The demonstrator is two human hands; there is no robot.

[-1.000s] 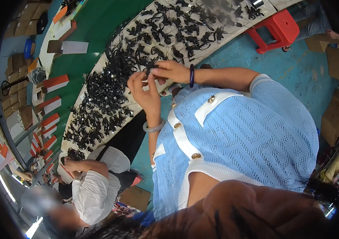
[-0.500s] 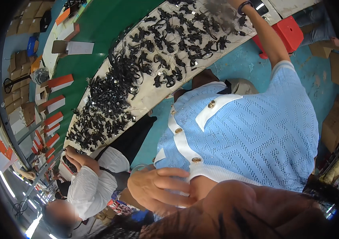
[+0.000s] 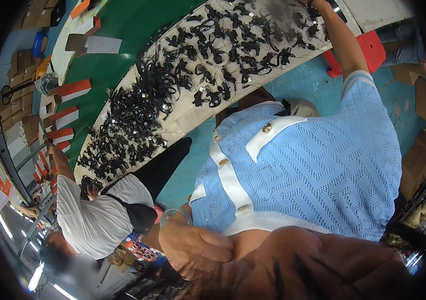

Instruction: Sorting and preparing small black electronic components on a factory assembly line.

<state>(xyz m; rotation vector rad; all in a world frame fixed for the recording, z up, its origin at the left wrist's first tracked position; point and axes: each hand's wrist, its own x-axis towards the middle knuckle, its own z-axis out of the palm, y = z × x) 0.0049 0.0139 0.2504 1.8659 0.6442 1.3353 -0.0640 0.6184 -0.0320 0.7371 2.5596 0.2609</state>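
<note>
Head | Hands apart: left hand curled, lower centre; right hand cropped, top edge; holds indeterminable | Black cable bundles lie on table, upper centre | If lifted, overlapping bundles may snag.

**Bright Bench, Bent Edges**

Bright, even light covers the table ahead of my left hand. Well to that hand's left, lamps glare, burnt to plain white. The hand itself, close to the lens, looks slightly soft. Just left of my right hand, cropped by the top edge, a grey smudge blurs some cables. Far out on either side of my hands, straight lines bow into a black rim.
</note>
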